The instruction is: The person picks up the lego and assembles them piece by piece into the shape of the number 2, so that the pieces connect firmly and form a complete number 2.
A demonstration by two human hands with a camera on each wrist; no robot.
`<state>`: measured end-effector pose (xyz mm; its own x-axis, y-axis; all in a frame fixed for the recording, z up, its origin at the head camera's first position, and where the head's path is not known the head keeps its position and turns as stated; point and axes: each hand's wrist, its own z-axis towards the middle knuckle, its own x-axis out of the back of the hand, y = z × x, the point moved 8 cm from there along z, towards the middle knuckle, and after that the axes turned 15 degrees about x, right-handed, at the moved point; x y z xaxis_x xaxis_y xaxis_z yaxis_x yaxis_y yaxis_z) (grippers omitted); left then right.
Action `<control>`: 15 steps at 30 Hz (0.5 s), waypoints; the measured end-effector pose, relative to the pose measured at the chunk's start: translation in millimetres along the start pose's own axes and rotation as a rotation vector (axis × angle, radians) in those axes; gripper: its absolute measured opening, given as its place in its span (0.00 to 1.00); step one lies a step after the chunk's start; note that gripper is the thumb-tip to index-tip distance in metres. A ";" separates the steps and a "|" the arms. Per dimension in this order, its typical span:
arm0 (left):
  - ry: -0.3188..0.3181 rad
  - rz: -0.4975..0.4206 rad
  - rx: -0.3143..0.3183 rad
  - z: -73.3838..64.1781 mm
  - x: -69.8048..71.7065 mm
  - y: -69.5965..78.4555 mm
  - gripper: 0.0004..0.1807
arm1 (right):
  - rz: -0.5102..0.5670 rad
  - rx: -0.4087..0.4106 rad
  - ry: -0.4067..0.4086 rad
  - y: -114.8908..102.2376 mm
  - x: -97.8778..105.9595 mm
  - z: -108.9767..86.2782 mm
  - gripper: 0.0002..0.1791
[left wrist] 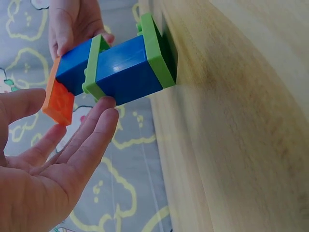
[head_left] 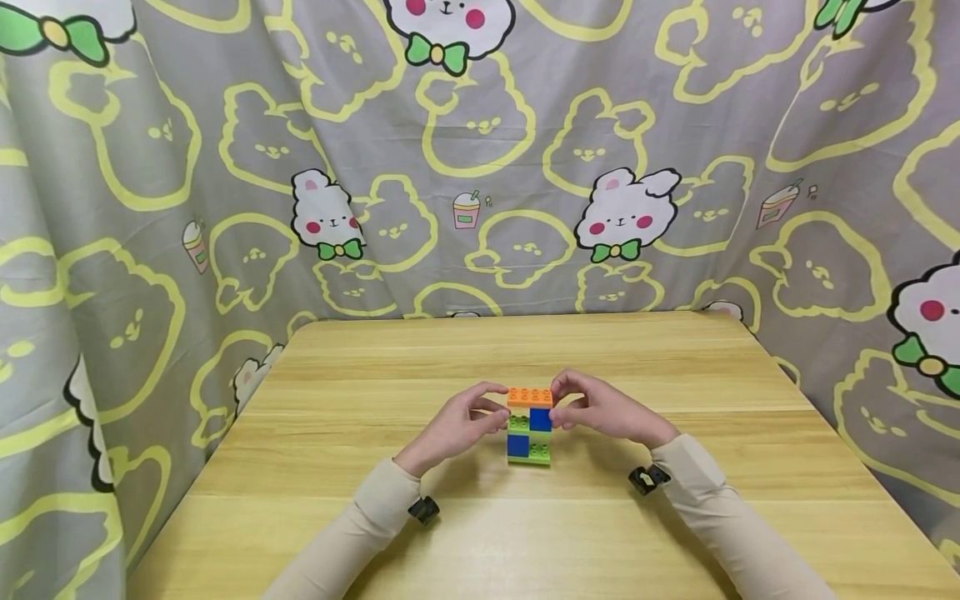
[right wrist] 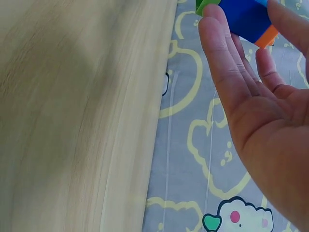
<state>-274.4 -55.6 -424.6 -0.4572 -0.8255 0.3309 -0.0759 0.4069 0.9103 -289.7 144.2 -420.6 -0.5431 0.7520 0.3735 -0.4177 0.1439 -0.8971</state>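
A small tower of toy building bricks stands upright between both hands. It has an orange plate on top, an upper blue brick at right, a green plate, a lower blue brick at left and a green base plate. My left hand is at the tower's left side, fingers mostly straight, fingertips at the middle green plate and orange plate. On the right side, my right hand holds the upper part, thumb at the blue brick and fingers opposite.
A wooden table lies under the tower and forearms. A grey curtain with yellow outlines and white cartoon animals hangs behind it and along both sides. Black wrist devices are worn at both sleeve cuffs.
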 end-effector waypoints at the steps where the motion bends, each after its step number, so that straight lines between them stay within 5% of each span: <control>1: 0.002 0.004 0.001 -0.2 0.1 0.1 0.23 | 0.003 0.001 0.002 -0.5 0.0 -0.1 0.20; 15: 0.026 0.078 0.014 -3.4 -2.1 0.8 0.28 | -0.021 0.000 0.033 2.7 2.1 -0.4 0.18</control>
<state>-270.5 -54.8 -423.8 -0.4393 -0.8007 0.4074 -0.0532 0.4758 0.8779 -291.7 146.5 -422.3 -0.5100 0.7695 0.3844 -0.4287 0.1601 -0.8892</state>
